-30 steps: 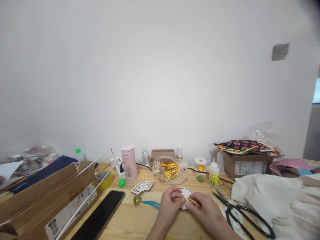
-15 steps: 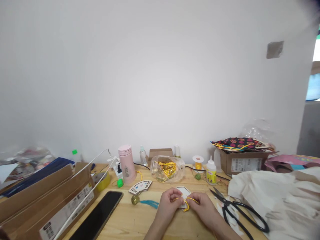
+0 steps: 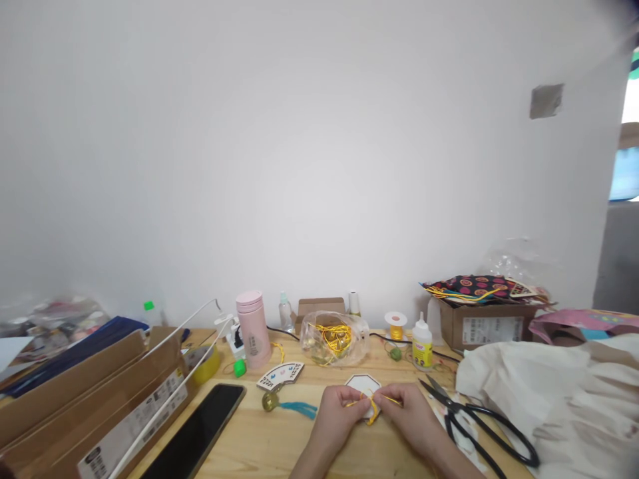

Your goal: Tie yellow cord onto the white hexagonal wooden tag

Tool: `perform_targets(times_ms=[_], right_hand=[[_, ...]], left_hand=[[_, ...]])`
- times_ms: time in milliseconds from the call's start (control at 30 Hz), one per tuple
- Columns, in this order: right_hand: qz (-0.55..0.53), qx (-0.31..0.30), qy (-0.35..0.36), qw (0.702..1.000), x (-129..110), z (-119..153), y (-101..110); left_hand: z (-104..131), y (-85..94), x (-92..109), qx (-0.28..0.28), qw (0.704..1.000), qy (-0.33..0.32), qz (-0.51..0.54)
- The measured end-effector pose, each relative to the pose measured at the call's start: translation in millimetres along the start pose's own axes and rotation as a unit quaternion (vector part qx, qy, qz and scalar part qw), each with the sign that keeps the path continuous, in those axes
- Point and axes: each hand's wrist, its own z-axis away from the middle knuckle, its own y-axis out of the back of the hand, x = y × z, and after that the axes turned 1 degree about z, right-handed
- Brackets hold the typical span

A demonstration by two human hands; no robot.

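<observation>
My left hand (image 3: 339, 416) pinches a yellow cord (image 3: 372, 411) between thumb and fingers. On the other side of the same cord, my right hand (image 3: 403, 409) is closed on it, its fingertips almost meeting those of the left. Just behind and under the fingers lies a white octagonal piece (image 3: 363, 384) with a dark edge, partly hidden by both hands. Left of the hands rest a fan-shaped piece (image 3: 282, 376) and a gold bell (image 3: 270, 400) with a blue tassel (image 3: 298, 407).
Black scissors (image 3: 462, 407) lie right of my hands, beside white cloth (image 3: 559, 399). Behind stand a glue bottle (image 3: 422, 347), a thread spool (image 3: 396, 326), a plastic bag (image 3: 334, 338) and a pink cup (image 3: 253, 329). A phone (image 3: 197, 429) and cardboard box (image 3: 114, 399) occupy the left.
Both hands have drawn closer together at the cord. The left fingertips have moved slightly right and down, uncovering more of the octagonal piece's upper left.
</observation>
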Motion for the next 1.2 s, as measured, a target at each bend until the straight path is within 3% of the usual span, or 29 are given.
perform_targets(times_ms=[433,733,867,1000,1100,1200], right_hand=[[-0.114,0.104,-0.055,0.986,2.7,-10.1,15.7],[-0.183,0.123,-0.091,0.971,8.0,-10.4,10.5],[-0.153,0.115,-0.057,0.98,-1.5,-6.6,10.2],[-0.003,0.065,0.058,0.996,-4.7,-0.6,2.5],[0.095,0.03,0.117,0.988,-1.7,3.0,-1.3],[0.11,0.01,0.139,0.984,0.4,4.2,-0.8]], left_hand=[[-2.8,0.5,-0.9,0.04,0.999,0.001,-0.014],[-4.1,2.2,5.1,0.033,0.999,-0.004,0.036],[-3.9,3.0,6.0,0.028,0.998,0.004,0.056],[-1.5,2.8,7.9,0.018,0.999,-0.007,0.03],[-0.1,1.7,8.8,0.015,1.0,-0.01,0.004],[-0.6,0.7,7.5,0.007,1.0,-0.004,0.003]])
